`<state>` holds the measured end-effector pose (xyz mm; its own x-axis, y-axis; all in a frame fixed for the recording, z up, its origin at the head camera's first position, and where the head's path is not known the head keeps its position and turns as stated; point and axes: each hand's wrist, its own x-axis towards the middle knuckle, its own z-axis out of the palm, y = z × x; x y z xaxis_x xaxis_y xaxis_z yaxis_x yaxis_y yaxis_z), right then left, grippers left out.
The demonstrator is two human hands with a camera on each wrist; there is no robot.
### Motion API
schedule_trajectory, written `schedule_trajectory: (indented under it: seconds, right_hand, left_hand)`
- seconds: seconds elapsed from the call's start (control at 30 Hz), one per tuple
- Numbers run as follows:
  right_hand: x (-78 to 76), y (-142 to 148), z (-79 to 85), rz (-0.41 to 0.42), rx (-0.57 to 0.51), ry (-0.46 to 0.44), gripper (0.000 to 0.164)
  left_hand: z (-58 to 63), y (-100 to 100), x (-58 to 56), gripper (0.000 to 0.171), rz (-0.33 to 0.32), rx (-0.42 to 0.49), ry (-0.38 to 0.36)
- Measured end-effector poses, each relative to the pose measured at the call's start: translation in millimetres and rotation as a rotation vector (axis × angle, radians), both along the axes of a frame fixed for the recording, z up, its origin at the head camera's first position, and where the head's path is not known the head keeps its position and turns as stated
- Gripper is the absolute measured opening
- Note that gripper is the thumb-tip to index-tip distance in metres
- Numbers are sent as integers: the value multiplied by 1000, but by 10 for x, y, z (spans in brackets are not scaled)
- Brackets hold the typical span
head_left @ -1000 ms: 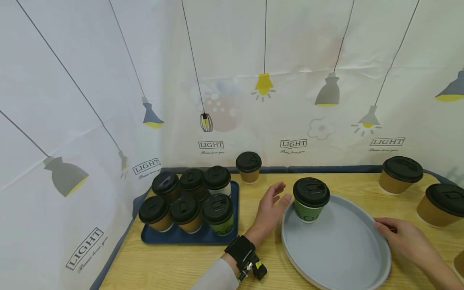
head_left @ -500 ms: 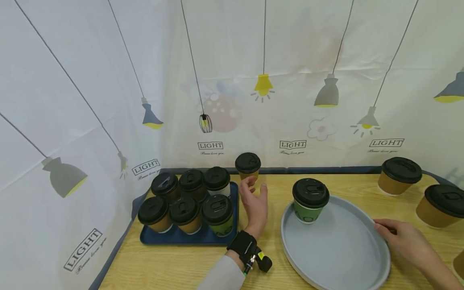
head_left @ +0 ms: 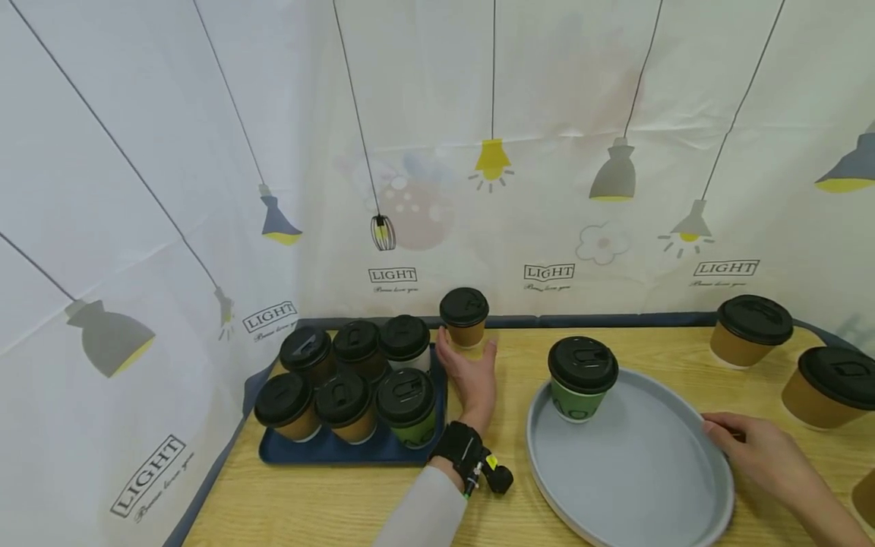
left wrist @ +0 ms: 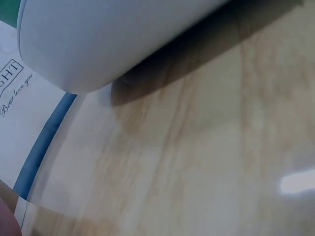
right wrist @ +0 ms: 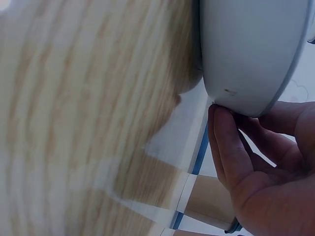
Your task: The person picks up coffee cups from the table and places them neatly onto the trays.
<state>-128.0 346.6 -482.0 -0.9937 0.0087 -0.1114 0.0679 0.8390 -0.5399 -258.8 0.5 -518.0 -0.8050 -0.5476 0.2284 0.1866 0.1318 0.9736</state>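
In the head view my left hand (head_left: 473,381) reaches up to a lidded brown paper coffee cup (head_left: 467,333) near the table's back edge. Its fingers are at the cup's left side, while the thumb stands apart on the right. My right hand (head_left: 766,454) holds the rim of a round grey tray (head_left: 636,479); the right wrist view shows thumb and fingers pinching the tray's edge (right wrist: 251,64). On that tray a green coffee cup (head_left: 579,399) with a black lid stands upright. The left wrist view has the tray's side (left wrist: 98,44) across its top.
A dark blue rectangular tray (head_left: 314,456) with several lidded cups, among them a green cup (head_left: 417,433), stands left of my left forearm. More brown cups (head_left: 741,346) stand along the right side. A printed white sheet (head_left: 410,91) hangs behind the wooden table (head_left: 307,505).
My left hand has left the green cup's side, moved left and then forward to the brown cup at the back. The right hand stays at the round tray's rim.
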Motion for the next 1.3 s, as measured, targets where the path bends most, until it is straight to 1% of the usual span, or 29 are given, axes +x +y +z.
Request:
schedule_trajectory:
  seconds: [0.13, 0.3, 0.5, 0.7, 0.9, 1.03, 1.2, 1.3]
  right_hand:
    - [2, 18, -7, 19, -4, 8, 50]
    - [-1, 34, -15, 32, -3, 23, 49]
    - [-8, 25, 5, 18, 4, 10, 51]
    - [-28, 8, -14, 0, 20, 3, 52]
    - [-35, 2, -21, -17, 20, -12, 53]
    - [-29, -2, -12, -25, 14, -39, 54]
    - [-20, -3, -3, -18, 8, -23, 54]
    - [-14, 2, -5, -16, 7, -8, 53]
  left_hand:
    - [-30, 5, -70, 95, 11, -6, 20]
    - [-71, -1, -170, 96, 38, -13, 40]
    - [-95, -24, -297, 98, 23, -12, 4]
    - [-123, -16, -424, 100, 53, -32, -14]
    - [-139, 1, -488, 101, 44, -30, 9]
    - [-139, 16, -522, 101, 62, -36, 3]
    - [-123, 31, -552, 99, 95, -54, -13]
    - [-122, 41, -548, 94, 107, -64, -16]
